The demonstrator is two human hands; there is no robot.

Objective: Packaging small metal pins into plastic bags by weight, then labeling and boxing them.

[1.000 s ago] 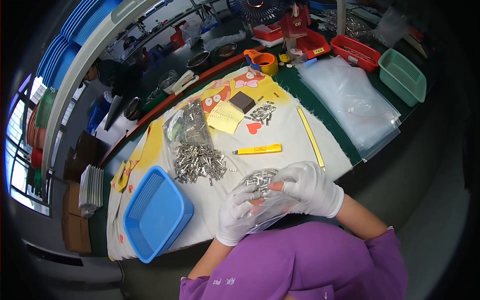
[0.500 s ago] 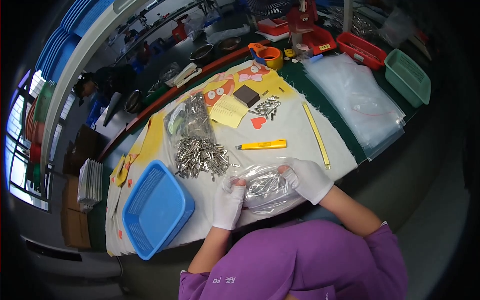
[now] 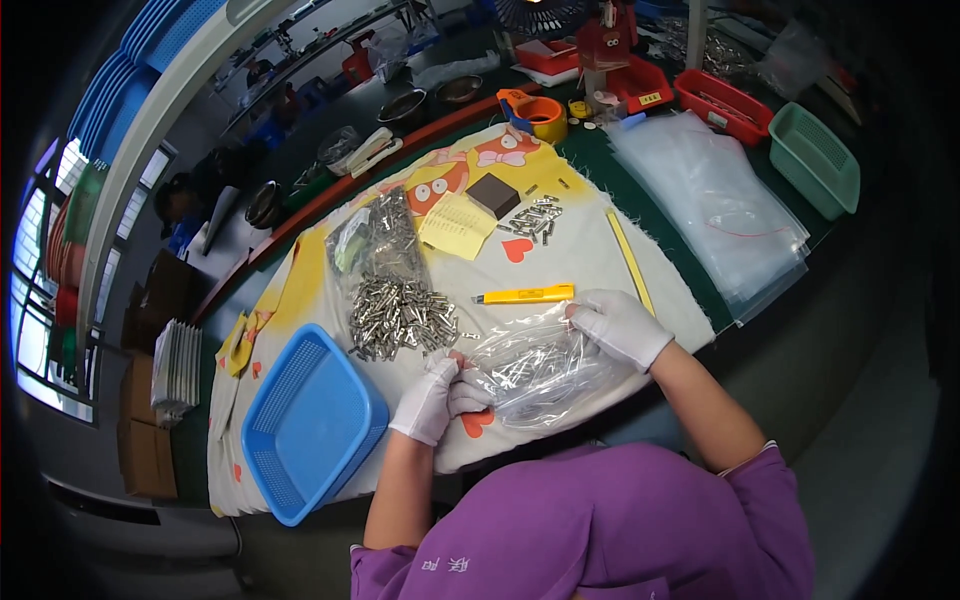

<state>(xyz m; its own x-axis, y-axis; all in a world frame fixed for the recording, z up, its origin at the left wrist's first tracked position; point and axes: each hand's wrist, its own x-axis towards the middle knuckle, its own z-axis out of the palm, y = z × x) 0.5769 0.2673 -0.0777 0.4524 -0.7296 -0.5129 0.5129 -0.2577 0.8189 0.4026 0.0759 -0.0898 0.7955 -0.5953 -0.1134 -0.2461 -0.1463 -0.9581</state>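
Right of my right fingers (image 3: 588, 315) spreads grey floor (image 3: 860, 400); beyond them runs the green bench (image 3: 590, 160), patterned cloth (image 3: 600, 260) beneath them, a blue basket (image 3: 315, 425) past my left fingers (image 3: 466, 396). Between both lies the clear bag (image 3: 540, 370) of metal pieces, drawn wider than half a second ago, opposite sides pinched tight. Below the left ones, a red printed heart (image 3: 478, 425) has come uncovered.

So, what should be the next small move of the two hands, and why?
Perhaps draw the clear plastic bag flatter: the left hand and right hand grip its opposite sides, and it looks creased over the small metal pieces inside.
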